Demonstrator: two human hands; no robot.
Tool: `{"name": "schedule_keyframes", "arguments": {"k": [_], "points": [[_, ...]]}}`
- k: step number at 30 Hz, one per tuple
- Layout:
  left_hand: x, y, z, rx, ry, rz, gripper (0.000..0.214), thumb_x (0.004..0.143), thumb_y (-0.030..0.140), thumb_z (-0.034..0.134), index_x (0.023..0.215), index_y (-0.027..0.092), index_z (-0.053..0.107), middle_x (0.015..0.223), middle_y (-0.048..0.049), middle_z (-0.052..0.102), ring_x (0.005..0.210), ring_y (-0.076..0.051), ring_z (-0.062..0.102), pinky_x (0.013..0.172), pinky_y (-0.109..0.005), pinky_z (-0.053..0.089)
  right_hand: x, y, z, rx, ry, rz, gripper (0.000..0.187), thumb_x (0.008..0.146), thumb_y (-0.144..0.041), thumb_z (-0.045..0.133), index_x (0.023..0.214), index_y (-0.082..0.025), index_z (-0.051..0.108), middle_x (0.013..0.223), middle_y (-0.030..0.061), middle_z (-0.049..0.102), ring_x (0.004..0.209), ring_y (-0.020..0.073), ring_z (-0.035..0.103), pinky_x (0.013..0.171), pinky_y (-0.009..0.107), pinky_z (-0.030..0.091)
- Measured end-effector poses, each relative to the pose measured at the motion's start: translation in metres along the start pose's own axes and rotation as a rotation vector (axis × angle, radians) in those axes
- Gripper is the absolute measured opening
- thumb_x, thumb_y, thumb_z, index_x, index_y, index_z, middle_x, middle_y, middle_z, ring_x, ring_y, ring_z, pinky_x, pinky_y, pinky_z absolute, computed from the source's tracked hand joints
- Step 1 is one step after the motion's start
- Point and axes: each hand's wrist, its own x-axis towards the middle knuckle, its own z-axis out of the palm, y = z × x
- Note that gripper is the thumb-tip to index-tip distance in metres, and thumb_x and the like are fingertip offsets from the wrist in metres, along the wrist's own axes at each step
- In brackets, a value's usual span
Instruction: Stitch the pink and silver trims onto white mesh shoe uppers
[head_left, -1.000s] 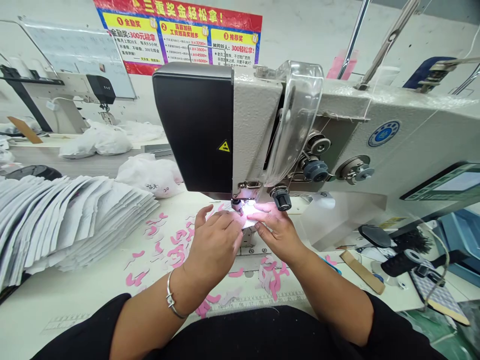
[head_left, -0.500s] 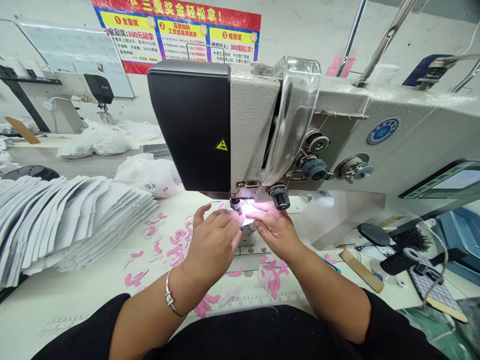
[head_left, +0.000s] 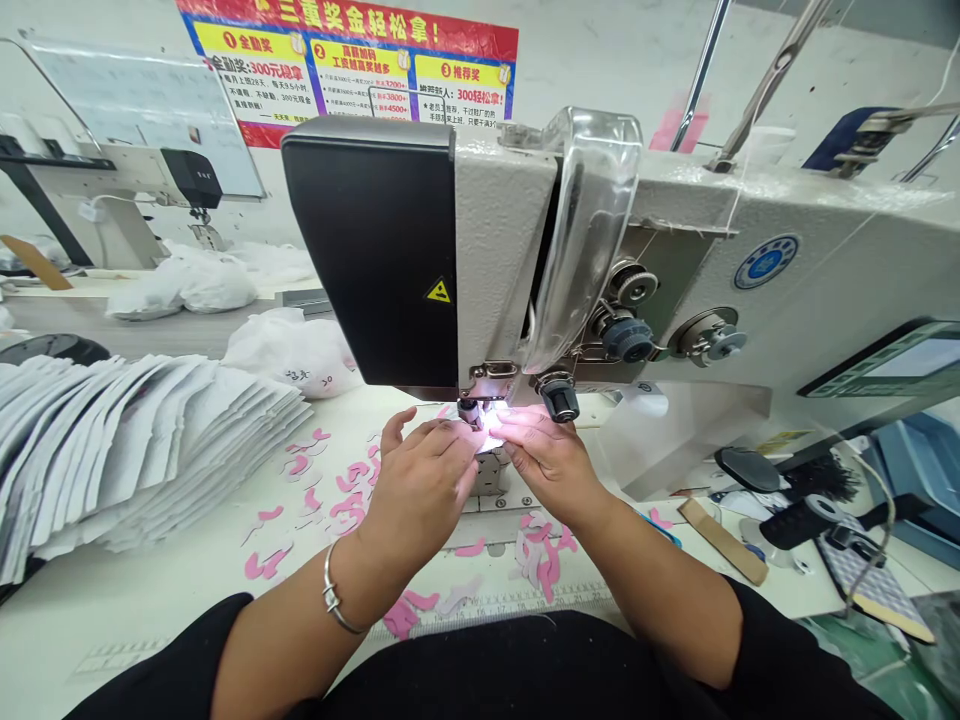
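My left hand [head_left: 420,480] and my right hand [head_left: 544,458] meet under the needle of a cream and black sewing machine [head_left: 510,230]. Fingertips of both press together on a small bright piece lit by the machine's lamp [head_left: 491,440]; glare keeps me from naming the piece. My left wrist carries a silver bracelet [head_left: 334,605]. Small pink and white cut shapes [head_left: 341,500] lie scattered on the white table around both hands.
A fanned stack of white cut pieces [head_left: 135,440] fills the left of the table. White plastic bags [head_left: 289,350] sit behind it. Tools, a brush and a cardboard strip [head_left: 724,540] lie at the right. A second sewing machine [head_left: 127,185] stands at the far left.
Both hands stay pinched at the needle; the view has drifted slightly, so the machine head sits a bit further left and closer.
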Motion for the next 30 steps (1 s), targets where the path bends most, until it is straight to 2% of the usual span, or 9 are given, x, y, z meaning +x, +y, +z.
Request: {"name": "schedule_keyframes", "arguments": {"k": [7,11,17,21,25,28,30], "points": [[-0.001,-0.008,0.000,-0.069,-0.003,-0.007,0.022,0.088,0.010,0.059,0.101,0.026,0.066,0.098,0.0010,0.075,0.100,-0.022,0.068,0.110,-0.051,0.027,-0.008,-0.006,0.006,-0.115,0.038,-0.017,0.028,0.095,-0.022,0.056,0.118,-0.032,0.068,0.115,0.0011,0.072,0.113,0.0218,0.061,0.108,0.046,0.040],[-0.001,-0.010,0.002,-0.082,-0.006,-0.017,0.022,0.087,0.010,0.060,0.101,0.026,0.067,0.100,0.0010,0.075,0.101,-0.021,0.068,0.110,-0.050,0.026,-0.011,-0.010,0.008,-0.172,0.060,-0.051,0.033,0.093,-0.017,0.056,0.122,-0.032,0.065,0.113,0.0012,0.072,0.106,0.0207,0.063,0.106,0.044,0.040],[0.000,-0.017,0.003,-0.082,-0.021,-0.011,0.021,0.089,0.013,0.060,0.101,0.028,0.067,0.103,0.0019,0.075,0.105,-0.022,0.067,0.109,-0.050,0.025,-0.014,-0.020,0.013,-0.274,0.182,-0.107,0.035,0.089,-0.013,0.061,0.121,-0.026,0.063,0.106,0.0017,0.072,0.100,0.0196,0.062,0.100,0.041,0.039],[-0.002,-0.013,0.004,-0.087,0.019,-0.010,0.021,0.089,0.014,0.060,0.104,0.027,0.066,0.104,0.0001,0.074,0.107,-0.022,0.066,0.110,-0.049,0.026,-0.013,-0.018,0.010,-0.236,0.151,-0.124,0.035,0.089,-0.011,0.059,0.121,-0.025,0.062,0.107,0.0028,0.071,0.099,0.0198,0.062,0.097,0.041,0.042],[-0.003,-0.004,0.005,-0.079,0.030,-0.007,0.025,0.088,0.018,0.060,0.111,0.028,0.066,0.101,-0.0018,0.072,0.106,-0.023,0.064,0.110,-0.050,0.028,-0.010,-0.009,0.001,-0.101,0.110,-0.111,0.027,0.089,-0.011,0.054,0.112,-0.024,0.060,0.103,0.0035,0.070,0.097,0.0203,0.063,0.090,0.040,0.049],[-0.001,0.001,0.005,-0.055,0.013,-0.035,0.022,0.090,0.025,0.060,0.110,0.029,0.069,0.099,-0.0030,0.070,0.101,-0.024,0.064,0.109,-0.052,0.029,-0.009,-0.003,-0.004,-0.097,0.118,-0.057,0.028,0.087,-0.013,0.054,0.114,-0.022,0.056,0.107,0.0076,0.066,0.104,0.0239,0.061,0.091,0.043,0.051],[0.001,0.002,0.003,-0.054,0.007,-0.054,0.019,0.092,0.029,0.059,0.107,0.029,0.070,0.097,-0.0025,0.070,0.099,-0.024,0.064,0.108,-0.052,0.029,-0.010,0.000,-0.006,-0.107,0.074,-0.053,0.031,0.086,-0.013,0.054,0.116,-0.020,0.056,0.112,0.0103,0.064,0.110,0.0258,0.058,0.095,0.045,0.050]]}}
